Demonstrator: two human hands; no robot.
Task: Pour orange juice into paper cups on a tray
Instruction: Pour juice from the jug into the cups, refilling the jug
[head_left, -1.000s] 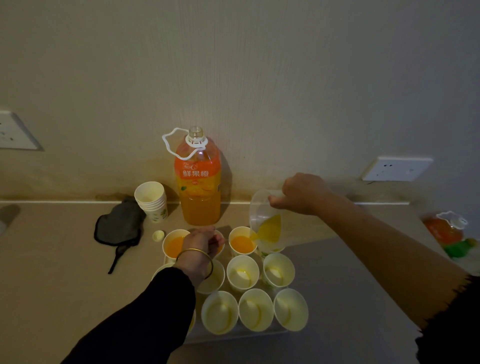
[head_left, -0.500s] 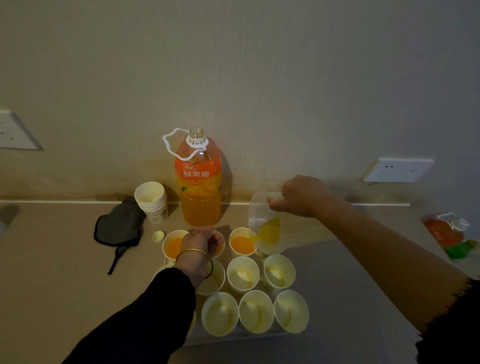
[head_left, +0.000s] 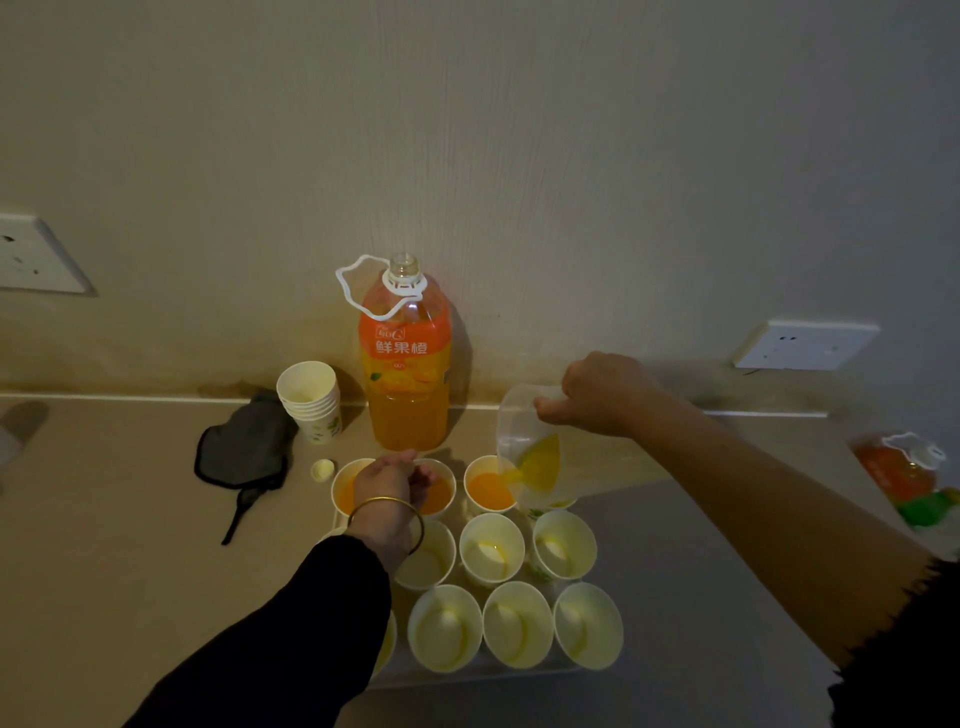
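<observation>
Several paper cups stand in rows on a pale tray (head_left: 467, 678). Three cups in the back row hold orange juice, while the nearer cups (head_left: 491, 551) show only pale bottoms. My right hand (head_left: 602, 395) grips a clear plastic jug (head_left: 524, 431) by its rim. The jug is tilted left, and juice runs from it into the third back-row cup (head_left: 485, 491). My left hand (head_left: 389, 486) reaches over the back row, its fingers curled on the rim of the second juice cup (head_left: 439, 499). An open orange juice bottle (head_left: 405, 364) stands behind the tray.
A stack of spare cups (head_left: 311, 400), a bottle cap (head_left: 322, 469) and a dark cloth pouch (head_left: 244, 447) lie left of the bottle. Another orange bottle (head_left: 898, 467) lies at the counter's right end. The wall with its sockets (head_left: 802, 345) is close behind.
My right hand has dipped slightly with the jug while juice keeps flowing into the third cup. My left hand has stayed on the back-row cup.
</observation>
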